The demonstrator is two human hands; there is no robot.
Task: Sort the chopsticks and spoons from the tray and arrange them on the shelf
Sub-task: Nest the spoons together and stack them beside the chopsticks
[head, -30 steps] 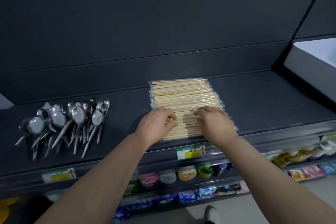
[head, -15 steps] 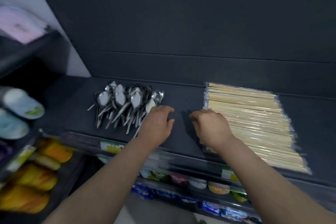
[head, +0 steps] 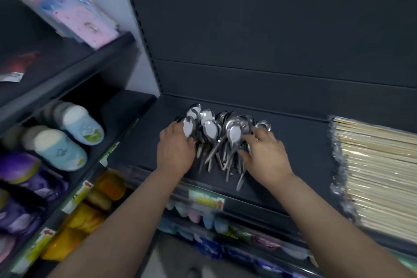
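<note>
A pile of metal spoons (head: 214,131) lies on the dark shelf (head: 302,142), bowls toward the back and handles toward the front edge. My left hand (head: 174,150) presses against the left side of the pile, its fingertips at the leftmost spoon bowl. On the right side of the pile rests my right hand (head: 265,152), fingers spread over the handles. Neither hand lifts a spoon. Wrapped wooden chopsticks (head: 379,169) lie in a flat stack at the right end of the same shelf, apart from both hands.
A side rack on the left carries small slippers (head: 74,128), purple packs (head: 24,171) and a pink packet (head: 85,20) on its top shelf. Price labels (head: 206,200) line the shelf's front edge, with packaged goods on the lower shelves. The dark back panel stands right behind the spoons.
Both hands have left the chopstick stack and moved left to the spoon pile, which they now flank. The view has swung left with them. The spoons look bunched closer together.
</note>
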